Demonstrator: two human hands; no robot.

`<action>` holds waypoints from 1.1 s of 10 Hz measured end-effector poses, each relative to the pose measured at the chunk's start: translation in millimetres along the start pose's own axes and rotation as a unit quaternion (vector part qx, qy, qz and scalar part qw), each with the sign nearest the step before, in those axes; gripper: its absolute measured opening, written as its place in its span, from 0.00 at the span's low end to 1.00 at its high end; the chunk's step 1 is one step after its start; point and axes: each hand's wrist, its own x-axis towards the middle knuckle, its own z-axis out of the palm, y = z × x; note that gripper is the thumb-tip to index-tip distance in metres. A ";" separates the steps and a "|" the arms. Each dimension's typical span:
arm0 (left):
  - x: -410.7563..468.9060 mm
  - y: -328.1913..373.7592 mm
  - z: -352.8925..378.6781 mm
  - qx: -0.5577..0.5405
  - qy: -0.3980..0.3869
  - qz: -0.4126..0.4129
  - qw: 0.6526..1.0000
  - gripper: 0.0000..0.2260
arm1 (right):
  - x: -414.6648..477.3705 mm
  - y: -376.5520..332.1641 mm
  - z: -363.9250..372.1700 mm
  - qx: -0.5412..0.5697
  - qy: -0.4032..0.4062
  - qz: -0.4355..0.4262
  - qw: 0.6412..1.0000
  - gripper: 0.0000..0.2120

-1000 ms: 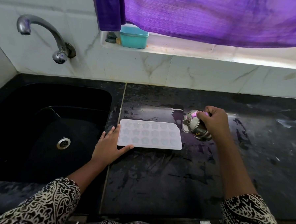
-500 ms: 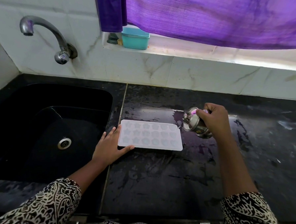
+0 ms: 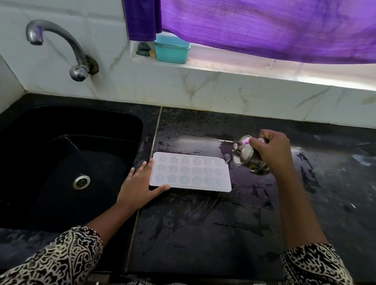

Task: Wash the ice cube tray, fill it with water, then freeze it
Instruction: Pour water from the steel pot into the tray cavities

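White plastic star-celled ice cube tray [image 3: 191,172] flat on black stone desk [image 3: 211,226], frame centre, left hand [image 3: 140,184] fingers straight against its left edge, right hand [image 3: 269,151] fingers curled round tilted shiny steel vessel [image 3: 244,156] at its right corner.

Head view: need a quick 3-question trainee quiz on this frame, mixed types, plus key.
1. True or false: both hands hold the ice cube tray.
2. Which hand grips the steel bottle? A) left hand B) right hand
3. Fill in: the left hand touches the tray's end nearest the ____.
Key: 1 false; 2 B; 3 sink.
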 end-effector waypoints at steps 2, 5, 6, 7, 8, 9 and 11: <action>-0.2 -1.4 0.9 -0.002 0.004 0.002 1.000 0.53 | -0.1 -2.1 -0.2 0.002 0.001 0.000 1.000 0.13; 0.5 -1.6 1.6 -0.003 0.008 0.004 1.000 0.53 | -0.3 -6.3 -1.9 -0.004 -0.004 -0.004 1.000 0.11; 0.8 -2.0 2.3 0.000 0.007 0.002 1.000 0.52 | -0.5 -7.7 -2.5 -0.003 -0.005 0.001 1.000 0.12; 1.3 -1.9 2.6 -0.006 0.008 0.002 1.000 0.52 | -0.3 -8.8 -3.8 -0.005 -0.004 0.002 1.000 0.12; 1.6 -1.9 2.1 -0.004 0.006 0.003 1.000 0.52 | 0.3 -8.5 -3.8 -0.004 -0.002 0.005 1.000 0.11; 0.8 -1.4 1.6 -0.005 0.006 0.003 1.000 0.52 | 0.4 -6.9 -4.4 0.005 -0.002 0.010 1.000 0.11; 1.4 0.1 1.0 0.001 0.006 0.003 1.000 0.52 | -3.4 -1.0 -6.4 0.055 0.004 0.037 0.998 0.14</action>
